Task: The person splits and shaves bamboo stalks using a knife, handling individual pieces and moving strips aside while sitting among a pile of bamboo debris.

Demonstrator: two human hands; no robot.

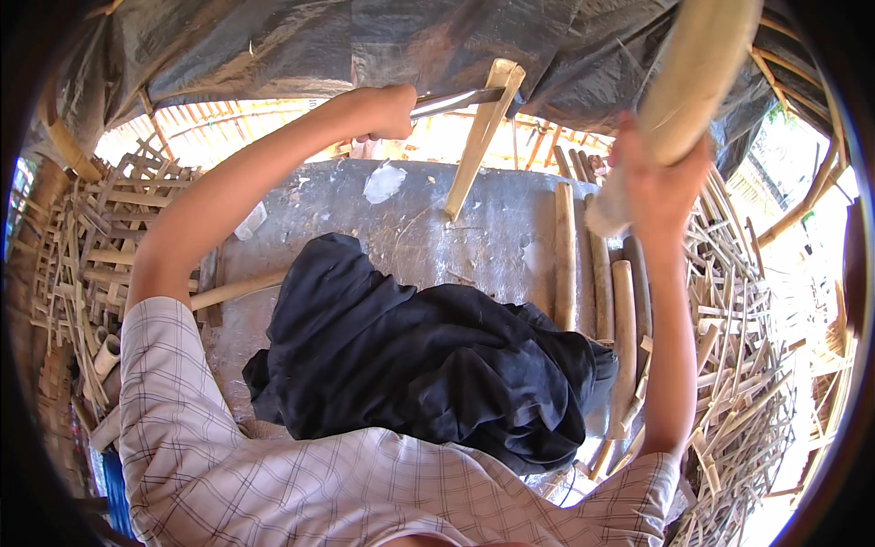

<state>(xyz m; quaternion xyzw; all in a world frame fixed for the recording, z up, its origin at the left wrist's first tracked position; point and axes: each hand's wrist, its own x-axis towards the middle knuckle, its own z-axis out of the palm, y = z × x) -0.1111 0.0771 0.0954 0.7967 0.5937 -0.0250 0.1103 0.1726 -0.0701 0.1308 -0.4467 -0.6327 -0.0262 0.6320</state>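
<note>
My left hand [387, 109] is raised out in front, gripping the handle of a long dark blade [456, 101]. The blade's edge sits in the top end of a pale bamboo strip [481, 137] that stands tilted on the grey sheet [437, 219]. My right hand [658, 182] is lifted high at the right, fingers closed on a thick pale wooden club [693, 77] that points up and away. A dark cloth [428, 360] lies bunched over my lap.
Split bamboo poles [597, 283] lie side by side at the right of the sheet. Heaps of cut bamboo strips [747, 365] fill the right side, and stacked bamboo pieces [100, 246] the left. A dark tarpaulin [365, 46] hangs overhead.
</note>
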